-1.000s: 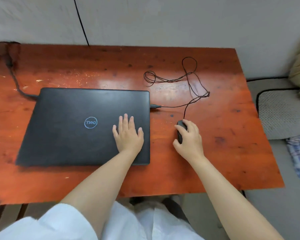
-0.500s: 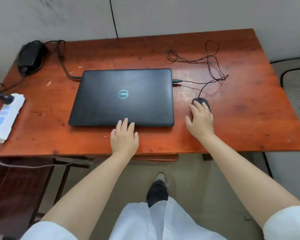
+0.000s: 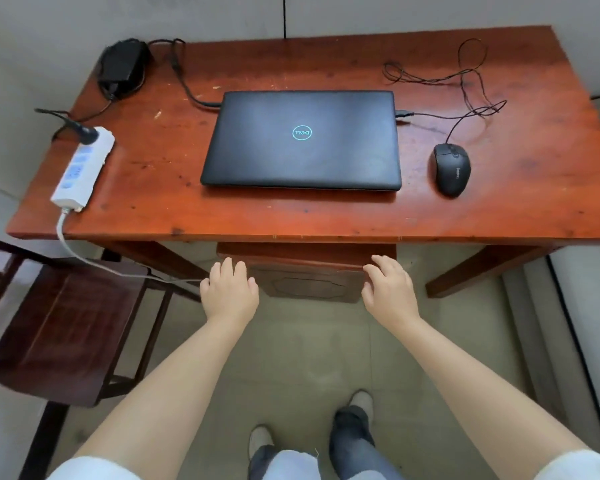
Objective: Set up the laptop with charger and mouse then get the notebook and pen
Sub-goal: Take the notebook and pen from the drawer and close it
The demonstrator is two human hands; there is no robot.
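A closed black laptop (image 3: 302, 140) lies flat in the middle of the red wooden table (image 3: 326, 216). A black charger brick (image 3: 122, 65) rests at the back left, its cable running into the laptop's left side. To the right of the laptop sits a black wired mouse (image 3: 450, 169), its thin cord looping back to the laptop's right side. My left hand (image 3: 230, 292) and my right hand (image 3: 388, 289) hover below the table's front edge, in front of a wooden drawer (image 3: 305, 271). Both hands are empty with fingers apart. No notebook or pen is in view.
A white power strip (image 3: 82, 168) lies at the table's left edge with a black plug in it, and its grey cord hangs down. A dark wooden chair (image 3: 59, 327) stands at the left. My feet are on the tiled floor below.
Both hands have left the table: the left came off the laptop's front edge, the right let go of the mouse. Both are now lower, by the drawer. The view has pulled back.
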